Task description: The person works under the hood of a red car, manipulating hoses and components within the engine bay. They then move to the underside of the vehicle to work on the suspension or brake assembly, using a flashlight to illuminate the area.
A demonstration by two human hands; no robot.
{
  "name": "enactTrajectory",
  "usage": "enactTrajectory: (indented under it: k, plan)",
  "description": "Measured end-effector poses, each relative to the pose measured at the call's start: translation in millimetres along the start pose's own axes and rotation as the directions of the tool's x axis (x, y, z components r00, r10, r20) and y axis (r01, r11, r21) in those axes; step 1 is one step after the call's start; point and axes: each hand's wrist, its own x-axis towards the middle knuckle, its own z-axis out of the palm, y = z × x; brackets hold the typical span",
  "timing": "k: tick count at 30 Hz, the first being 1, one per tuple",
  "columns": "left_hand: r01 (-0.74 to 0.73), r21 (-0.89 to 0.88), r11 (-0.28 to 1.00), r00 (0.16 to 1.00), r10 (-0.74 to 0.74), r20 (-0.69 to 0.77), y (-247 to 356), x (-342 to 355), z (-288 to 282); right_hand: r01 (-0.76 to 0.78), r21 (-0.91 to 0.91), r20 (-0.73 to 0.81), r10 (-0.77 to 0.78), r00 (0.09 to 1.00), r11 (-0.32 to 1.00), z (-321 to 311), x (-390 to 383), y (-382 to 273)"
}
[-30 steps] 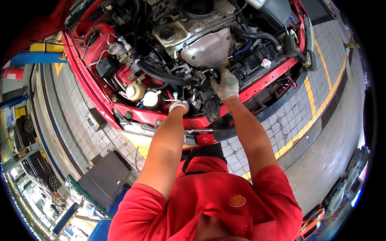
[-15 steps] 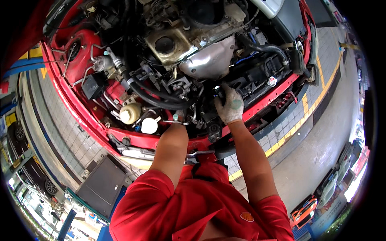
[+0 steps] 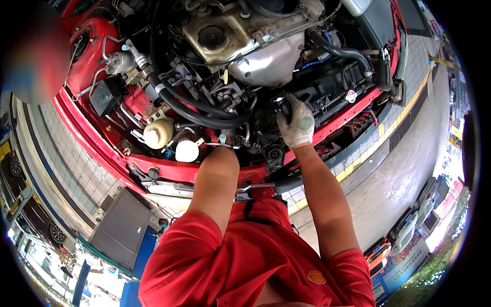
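Note:
My right hand (image 3: 298,124), in a whitish work glove with a greenish patch on its back, is over the front of the engine bay, beside the radiator. Its fingers curl round a small dark object with a bright, shiny end (image 3: 280,102), whose kind I cannot make out. My left forearm (image 3: 217,171) goes down into the gap behind the red front crossbeam (image 3: 176,171). The left hand is hidden below the thick black hose (image 3: 197,117) and metal pipes. Above both arms is the silvery heat shield (image 3: 268,61) on the engine.
A cream reservoir (image 3: 158,134) and a white cap (image 3: 187,151) stand left of my left arm. The radiator cap (image 3: 351,96) lies to the right, by the red crossbeam. A grey cabinet (image 3: 120,225) stands at lower left. A blurred shape (image 3: 36,56) covers the upper left.
The view has shifted slightly over the engine bay. A large blurred shape has come in at upper left. Both arms keep nearly the same places, the left hand still hidden.

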Motion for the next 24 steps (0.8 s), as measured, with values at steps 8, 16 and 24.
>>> enactTrajectory:
  k: [8,16,24]
  plan:
    - [-0.011,-0.049,0.999,1.0,0.012,0.025,3.6,9.5,-2.2,0.011,-0.015,-0.032,-0.011,0.999,1.0,1.7,-2.4,-1.7]
    - [0.012,-0.09,0.996,0.999,-0.008,0.04,-6.5,9.4,-5.7,-0.082,-0.001,0.039,0.082,0.996,0.997,-4.9,2.1,-7.4]
    - [0.026,-0.114,0.993,0.998,-0.019,0.061,-7.8,12.0,-7.3,-0.069,-0.016,0.029,0.069,0.997,0.998,-5.3,1.2,-6.5]
